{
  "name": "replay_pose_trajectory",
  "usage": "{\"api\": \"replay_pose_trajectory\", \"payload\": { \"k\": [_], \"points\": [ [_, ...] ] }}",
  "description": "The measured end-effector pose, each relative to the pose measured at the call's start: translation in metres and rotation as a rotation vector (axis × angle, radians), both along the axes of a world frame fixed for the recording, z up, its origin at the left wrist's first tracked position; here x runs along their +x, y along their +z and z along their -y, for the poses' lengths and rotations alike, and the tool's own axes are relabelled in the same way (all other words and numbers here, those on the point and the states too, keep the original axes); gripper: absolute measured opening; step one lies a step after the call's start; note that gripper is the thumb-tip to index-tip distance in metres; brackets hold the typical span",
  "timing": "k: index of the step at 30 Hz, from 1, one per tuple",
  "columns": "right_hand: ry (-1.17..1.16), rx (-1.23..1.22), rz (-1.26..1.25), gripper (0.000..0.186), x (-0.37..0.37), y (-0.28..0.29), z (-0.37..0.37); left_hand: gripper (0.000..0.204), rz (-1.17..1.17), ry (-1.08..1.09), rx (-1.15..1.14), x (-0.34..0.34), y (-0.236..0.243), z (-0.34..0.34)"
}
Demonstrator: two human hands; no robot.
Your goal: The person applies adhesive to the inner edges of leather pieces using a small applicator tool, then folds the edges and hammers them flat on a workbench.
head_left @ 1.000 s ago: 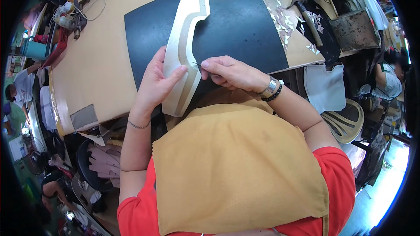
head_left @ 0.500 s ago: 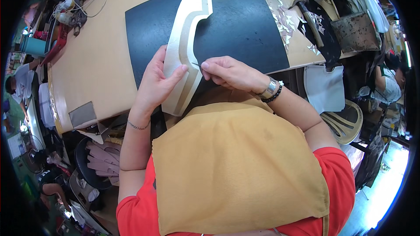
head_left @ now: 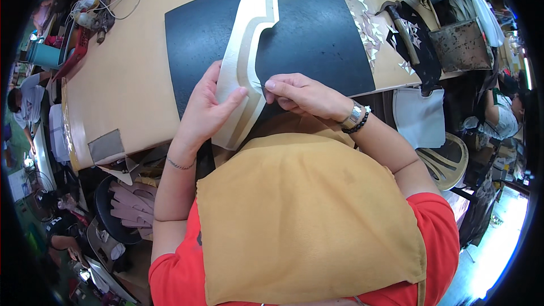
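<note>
A long, curved white-and-beige piece [head_left: 233,68], layered along its inner edge, lies over the near part of a black mat [head_left: 317,34]. My left hand [head_left: 211,106] grips its near half, thumb on top and fingers underneath. At the piece's inner curve, my right hand [head_left: 303,95] pinches a thin dark pointed tool [head_left: 260,85], whose tip touches or nearly touches the edge. Most of the tool is hidden by my fingers. The near end of the piece hangs past the table edge, close to my tan apron [head_left: 311,209].
To the right of the mat lie white triangular scraps [head_left: 368,31] and a hammer [head_left: 401,31]. A stained metal block [head_left: 462,45] stands beyond them. At the far left are tools with a white cord [head_left: 122,11] and a red basket [head_left: 73,54]. A chair [head_left: 445,161] stands at right.
The piece and both hands have shifted slightly to the right. My right hand still pinches the tool at the inner curve, and my left hand keeps its grip.
</note>
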State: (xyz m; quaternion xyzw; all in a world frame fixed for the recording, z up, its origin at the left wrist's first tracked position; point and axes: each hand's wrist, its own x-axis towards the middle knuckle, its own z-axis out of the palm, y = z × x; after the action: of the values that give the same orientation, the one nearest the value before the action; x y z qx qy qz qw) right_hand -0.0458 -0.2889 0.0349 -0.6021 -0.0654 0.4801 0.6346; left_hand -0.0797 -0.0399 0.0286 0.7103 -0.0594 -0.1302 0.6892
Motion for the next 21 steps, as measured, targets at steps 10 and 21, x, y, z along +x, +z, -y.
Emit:
{"api": "replay_pose_trajectory", "payload": {
  "k": [10,21],
  "points": [
    [0.031,-0.009,0.052,0.039,0.001,-0.001,-0.003,0.042,0.004,0.015,0.008,-0.002,0.002,0.001],
    [-0.015,-0.012,0.002,0.039,0.003,-0.001,-0.002,0.044,-0.025,0.005,-0.021,-0.004,-0.001,0.002]
  ]
}}
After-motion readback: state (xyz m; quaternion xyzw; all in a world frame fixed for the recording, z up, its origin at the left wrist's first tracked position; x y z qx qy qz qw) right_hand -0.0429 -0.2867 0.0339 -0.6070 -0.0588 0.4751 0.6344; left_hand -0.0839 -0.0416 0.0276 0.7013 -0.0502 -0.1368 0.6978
